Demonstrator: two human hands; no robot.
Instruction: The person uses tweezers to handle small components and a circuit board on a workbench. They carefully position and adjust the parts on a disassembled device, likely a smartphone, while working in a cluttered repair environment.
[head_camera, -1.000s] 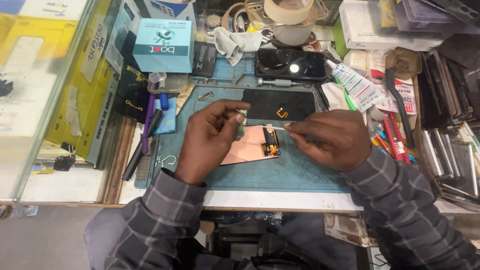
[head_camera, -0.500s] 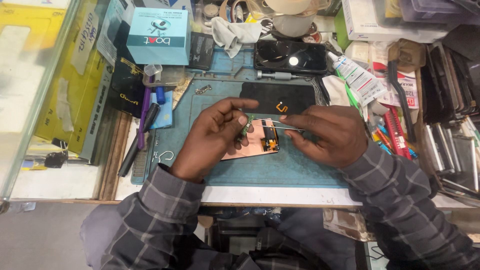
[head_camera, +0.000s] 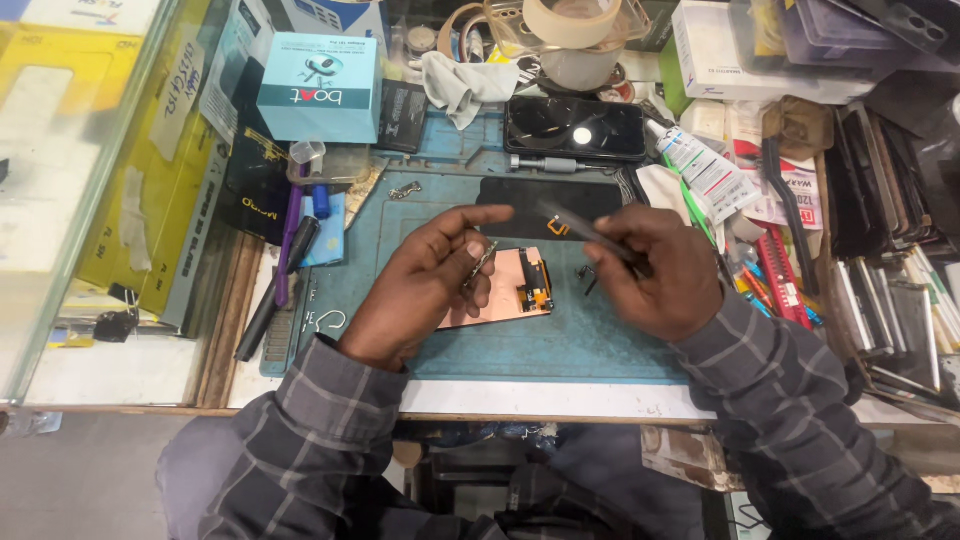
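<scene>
My left hand (head_camera: 425, 285) pinches a small thin metal part (head_camera: 481, 265) between thumb and fingers, just above a copper-coloured phone screen back (head_camera: 505, 290) that lies on the blue work mat (head_camera: 560, 340). My right hand (head_camera: 655, 270) holds dark tweezers (head_camera: 580, 228), tips pointing up and left over a black phone panel (head_camera: 540, 205). A small dark part (head_camera: 586, 274) lies on the mat between the screen back and my right hand.
A black phone (head_camera: 572, 128) and a screwdriver (head_camera: 545, 163) lie at the mat's far edge. A light-blue box (head_camera: 320, 85), pens (head_camera: 290, 255), a glue tube (head_camera: 705, 170), tape rolls (head_camera: 570, 20) and stacked screens (head_camera: 880, 200) crowd the bench. A glass pane (head_camera: 60, 180) stands at left.
My hands have drawn apart. The left hand lifted the small metal part off the screen back, and the right hand moved right with the tweezers.
</scene>
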